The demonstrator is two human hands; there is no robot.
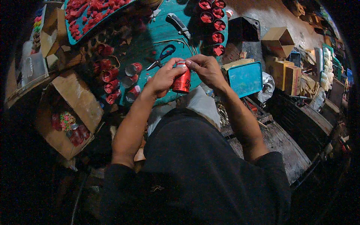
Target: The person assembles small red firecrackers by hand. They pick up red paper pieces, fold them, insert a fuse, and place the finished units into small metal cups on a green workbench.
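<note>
In front of my lap I hold a red drink can [181,81] that hangs slightly tilted below my fingers. My left hand [165,78] is closed around its upper left side. The thumb and fingers of my right hand [207,70] are pinched together at the can's top rim, hiding part of it. On the teal tabletop [157,33], just beyond my left hand, lie scissors [164,56] with dark handles. Farther off rests a grey and black utility knife [179,25]. Several red cut-open cans [133,69] lie to the left of my left hand.
A tray [68,22] of red pieces sits at the far left, and dark-rimmed cups of red pieces [218,25] stand in rows at far right. An open cardboard box [80,99] with cans is at left. A teal tray [245,79] and cardboard boxes [285,77] are at right.
</note>
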